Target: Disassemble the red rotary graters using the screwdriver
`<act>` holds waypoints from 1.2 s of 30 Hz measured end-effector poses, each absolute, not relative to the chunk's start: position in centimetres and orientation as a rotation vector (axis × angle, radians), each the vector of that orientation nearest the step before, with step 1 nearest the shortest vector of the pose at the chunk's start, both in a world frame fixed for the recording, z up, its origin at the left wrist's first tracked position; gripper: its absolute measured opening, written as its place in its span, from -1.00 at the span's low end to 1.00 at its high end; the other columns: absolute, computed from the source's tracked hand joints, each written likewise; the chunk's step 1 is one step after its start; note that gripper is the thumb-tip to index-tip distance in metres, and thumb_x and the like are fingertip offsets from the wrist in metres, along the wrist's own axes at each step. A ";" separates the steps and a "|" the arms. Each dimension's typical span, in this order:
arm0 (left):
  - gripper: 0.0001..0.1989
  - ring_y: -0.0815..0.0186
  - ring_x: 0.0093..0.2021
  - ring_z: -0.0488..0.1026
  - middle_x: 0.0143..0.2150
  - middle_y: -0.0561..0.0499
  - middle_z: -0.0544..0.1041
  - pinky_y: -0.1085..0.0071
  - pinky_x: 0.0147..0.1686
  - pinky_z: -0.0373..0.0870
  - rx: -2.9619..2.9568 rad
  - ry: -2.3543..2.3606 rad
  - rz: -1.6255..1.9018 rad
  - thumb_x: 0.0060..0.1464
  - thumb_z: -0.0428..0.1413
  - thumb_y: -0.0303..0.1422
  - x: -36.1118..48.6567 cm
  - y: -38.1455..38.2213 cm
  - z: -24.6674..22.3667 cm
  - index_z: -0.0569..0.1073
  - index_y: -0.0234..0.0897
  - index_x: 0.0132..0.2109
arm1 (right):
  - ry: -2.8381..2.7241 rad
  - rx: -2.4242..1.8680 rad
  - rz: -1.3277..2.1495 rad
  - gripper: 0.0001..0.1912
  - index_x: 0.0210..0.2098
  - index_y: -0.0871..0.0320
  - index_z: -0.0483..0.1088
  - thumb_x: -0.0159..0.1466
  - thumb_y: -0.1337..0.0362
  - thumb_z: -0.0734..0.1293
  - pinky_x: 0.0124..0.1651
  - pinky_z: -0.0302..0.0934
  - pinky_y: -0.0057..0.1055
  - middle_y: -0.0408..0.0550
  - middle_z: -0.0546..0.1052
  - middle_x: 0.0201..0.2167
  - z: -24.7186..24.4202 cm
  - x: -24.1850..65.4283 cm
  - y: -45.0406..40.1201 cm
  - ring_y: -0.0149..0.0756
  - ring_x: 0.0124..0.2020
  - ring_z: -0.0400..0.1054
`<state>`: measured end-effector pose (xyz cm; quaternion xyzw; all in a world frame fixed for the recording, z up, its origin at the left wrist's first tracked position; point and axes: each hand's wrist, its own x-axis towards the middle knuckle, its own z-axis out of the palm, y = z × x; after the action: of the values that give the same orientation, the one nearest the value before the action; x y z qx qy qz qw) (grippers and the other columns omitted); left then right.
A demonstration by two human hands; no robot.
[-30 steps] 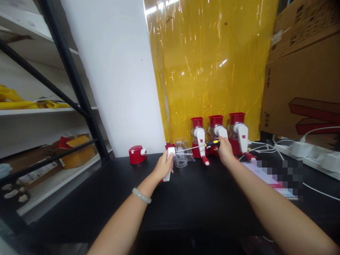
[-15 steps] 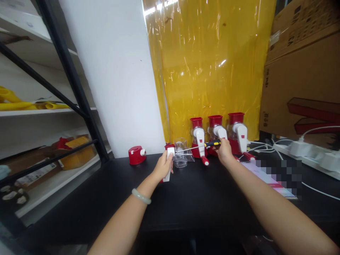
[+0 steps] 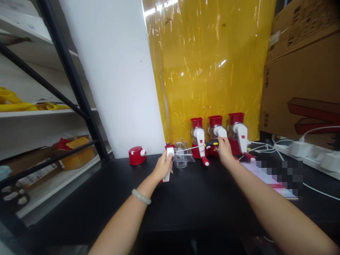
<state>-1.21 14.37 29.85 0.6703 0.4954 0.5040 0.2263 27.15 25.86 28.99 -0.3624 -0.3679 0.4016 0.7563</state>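
My left hand (image 3: 163, 167) is closed round a white crank handle (image 3: 167, 176), held upright over the black table. A screwdriver (image 3: 211, 142) with a black and yellow grip is in my right hand (image 3: 224, 151). Its long shaft points left, and the tip is at the upper end of the white handle. Behind the shaft stands a clear plastic cylinder (image 3: 181, 161). A red part (image 3: 169, 145) shows just above my left hand. The red base (image 3: 137, 156) with a white knob sits farther left.
Three red and white grinders (image 3: 197, 122) stand in a row at the back. On the right lie a tablet-like panel (image 3: 276, 186), partly pixelated, white cables and a power strip (image 3: 313, 159). A black-framed shelf (image 3: 66, 63) is at the left, a cardboard box (image 3: 302, 78) at the right.
The fingers of my right hand have shifted slightly up and left on the screwdriver grip. My left hand and the handle are almost unchanged.
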 end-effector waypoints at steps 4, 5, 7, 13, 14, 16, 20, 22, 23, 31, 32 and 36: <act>-0.54 0.36 -0.69 0.39 -0.59 0.22 0.36 0.45 -0.64 0.33 1.835 1.359 1.404 0.26 -0.04 0.14 -1.2 14.3 30.0 0.27 -0.20 -0.19 | -0.780 -0.689 0.927 -0.59 -0.33 0.05 0.31 0.11 -0.07 0.50 -0.67 0.19 -0.54 -0.31 0.39 -0.60 28.7 27.1 26.6 -0.48 -0.69 0.24; -0.54 0.36 -0.69 0.39 -0.58 0.22 0.36 0.46 -0.65 0.32 1.831 1.360 1.405 0.26 -0.04 0.14 -1.2 14.3 30.0 0.27 -0.20 -0.19 | -0.771 -0.665 0.939 -0.59 -0.34 0.05 0.30 0.10 -0.06 0.51 -0.66 0.21 -0.54 -0.31 0.39 -0.59 28.7 27.2 26.7 -0.47 -0.68 0.26; -0.53 0.37 -0.69 0.39 -0.58 0.22 0.37 0.46 -0.66 0.31 1.823 1.359 1.405 0.26 -0.05 0.15 -1.2 14.3 30.0 0.26 -0.19 -0.19 | -0.759 -0.629 0.954 -0.58 -0.36 0.06 0.30 0.09 -0.04 0.52 -0.66 0.22 -0.55 -0.29 0.40 -0.60 28.8 27.1 26.7 -0.48 -0.68 0.26; -0.54 0.38 -0.69 0.38 -0.58 0.23 0.35 0.47 -0.65 0.35 1.832 1.343 1.409 0.27 -0.07 0.13 -1.2 14.4 29.8 0.26 -0.20 -0.18 | -0.719 -0.624 0.992 -0.55 -0.40 0.08 0.30 0.04 -0.05 0.56 -0.65 0.20 -0.58 -0.28 0.41 -0.63 29.3 27.0 25.9 -0.51 -0.69 0.24; -0.54 0.38 -0.69 0.39 -0.58 0.22 0.36 0.47 -0.65 0.34 1.828 1.348 1.413 0.28 -0.07 0.13 -1.2 14.4 29.8 0.26 -0.20 -0.18 | -0.712 -0.628 1.005 -0.55 -0.40 0.08 0.31 0.03 -0.04 0.56 -0.64 0.21 -0.58 -0.29 0.41 -0.63 29.3 27.0 25.8 -0.51 -0.69 0.24; -0.54 0.38 -0.69 0.39 -0.57 0.22 0.37 0.48 -0.66 0.33 1.815 1.357 1.422 0.27 -0.06 0.14 -1.3 14.5 29.8 0.25 -0.19 -0.20 | -0.714 -0.634 1.019 -0.57 -0.39 0.08 0.34 0.03 -0.02 0.56 -0.61 0.23 -0.58 -0.29 0.41 -0.64 29.5 27.0 25.6 -0.51 -0.68 0.26; -0.53 0.39 -0.69 0.40 -0.57 0.21 0.37 0.49 -0.66 0.32 1.813 1.365 1.432 0.26 -0.05 0.15 -1.4 14.6 29.8 0.24 -0.19 -0.24 | -0.742 -0.638 1.003 -0.63 -0.33 0.10 0.43 0.05 0.01 0.54 -0.60 0.24 -0.59 -0.26 0.45 -0.62 29.6 27.1 25.5 -0.50 -0.67 0.28; -0.53 0.39 -0.69 0.40 -0.58 0.21 0.37 0.49 -0.65 0.31 1.817 1.368 1.437 0.26 -0.05 0.15 -1.4 14.6 29.8 0.24 -0.19 -0.24 | -0.748 -0.638 0.997 -0.64 -0.31 0.12 0.46 0.06 0.02 0.54 -0.59 0.25 -0.59 -0.23 0.48 -0.60 29.7 27.1 25.4 -0.49 -0.66 0.31; -0.53 0.39 -0.69 0.40 -0.58 0.21 0.37 0.49 -0.65 0.31 1.815 1.367 1.441 0.25 -0.05 0.15 -1.4 14.6 29.8 0.24 -0.19 -0.24 | -0.747 -0.642 0.996 -0.64 -0.30 0.12 0.47 0.06 0.03 0.54 -0.58 0.26 -0.58 -0.21 0.49 -0.60 29.7 27.1 25.4 -0.48 -0.65 0.33; -0.54 0.38 -0.69 0.39 -0.59 0.21 0.36 0.48 -0.65 0.32 1.808 1.375 1.438 0.25 -0.04 0.14 -1.3 14.5 29.9 0.25 -0.19 -0.23 | -0.722 -0.638 0.999 -0.60 -0.18 0.11 0.50 0.05 0.09 0.55 -0.55 0.32 -0.55 -0.22 0.54 -0.56 29.7 27.1 25.4 -0.44 -0.61 0.40; -0.54 0.38 -0.69 0.39 -0.58 0.22 0.36 0.48 -0.65 0.32 1.814 1.372 1.437 0.26 -0.04 0.14 -1.3 14.4 29.9 0.25 -0.19 -0.22 | -0.716 -0.634 0.996 -0.59 -0.17 0.11 0.50 0.05 0.09 0.55 -0.55 0.31 -0.55 -0.23 0.54 -0.56 29.7 27.1 25.4 -0.44 -0.61 0.40; -0.55 0.39 -0.68 0.39 -0.57 0.21 0.36 0.48 -0.62 0.35 1.843 1.367 1.438 0.29 -0.08 0.13 -1.2 14.4 30.0 0.25 -0.20 -0.21 | -0.692 -0.634 1.016 -0.66 -0.20 0.10 0.46 0.07 0.14 0.53 -0.59 0.27 -0.57 -0.25 0.51 -0.61 30.1 27.0 25.1 -0.44 -0.63 0.38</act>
<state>-1.19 14.36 29.97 0.6646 0.4930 0.5187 0.2150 27.02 25.08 30.06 -0.2923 -0.3190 0.4686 0.7702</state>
